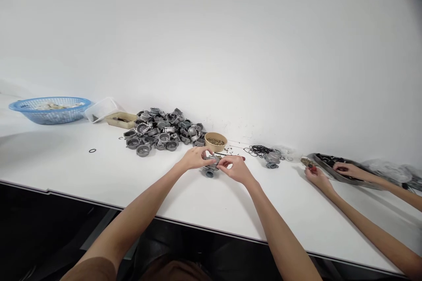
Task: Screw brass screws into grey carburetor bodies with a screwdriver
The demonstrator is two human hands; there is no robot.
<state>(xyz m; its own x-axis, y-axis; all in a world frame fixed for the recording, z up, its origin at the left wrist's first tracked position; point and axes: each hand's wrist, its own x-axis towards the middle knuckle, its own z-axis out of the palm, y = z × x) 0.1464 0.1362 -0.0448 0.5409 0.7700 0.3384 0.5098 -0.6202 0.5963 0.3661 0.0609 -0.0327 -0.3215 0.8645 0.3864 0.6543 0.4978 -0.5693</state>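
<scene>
A small grey cast-metal part (pixel 210 167) sits on the white table between my two hands. My left hand (pixel 195 158) grips its left side with curled fingers. From the right, my right hand (pixel 234 168) pinches at its top; what the fingertips hold is too small to make out. Just beyond the part stands a tan bowl (pixel 215 141) of small brass-coloured pieces. Behind my left hand lies a pile of the same grey metal parts (pixel 163 131).
A blue basket (pixel 49 109), a clear tub (pixel 102 108) and a beige tray (pixel 121 119) stand far left. Black rubber rings (pixel 259 150) and another grey part (pixel 272 159) lie to the right. A co-worker's hands (pixel 329 175) work at a dark tray (pixel 343 167). One loose ring (pixel 92 150) lies left.
</scene>
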